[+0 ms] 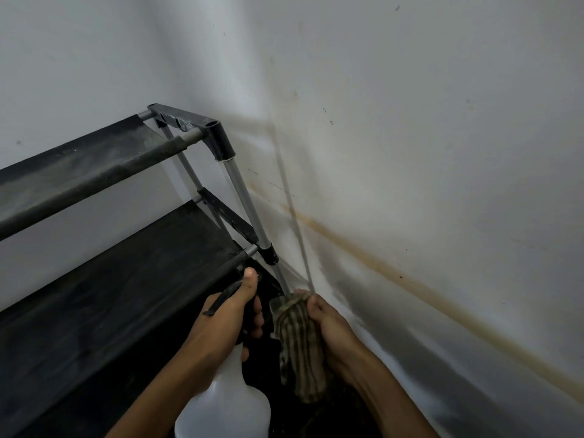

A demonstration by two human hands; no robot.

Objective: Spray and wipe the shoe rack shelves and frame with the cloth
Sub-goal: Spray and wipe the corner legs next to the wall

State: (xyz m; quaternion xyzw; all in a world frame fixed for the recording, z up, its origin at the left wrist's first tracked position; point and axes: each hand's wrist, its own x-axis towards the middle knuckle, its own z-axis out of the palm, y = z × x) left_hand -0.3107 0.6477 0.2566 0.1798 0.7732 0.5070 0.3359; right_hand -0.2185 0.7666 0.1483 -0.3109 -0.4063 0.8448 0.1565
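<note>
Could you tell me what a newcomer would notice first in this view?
Probably the two hands low in the middle: the left hand grips a white spray bottle, and the right hand wraps a striped cloth around the rack's corner pole. Next, a brown stain runs along the wall on the right.

1 shoe rack [218,137] w/ 2 fabric shelves visible, 1 spray bottle [224,403], 1 striped cloth [300,339], 2 hands.
</note>
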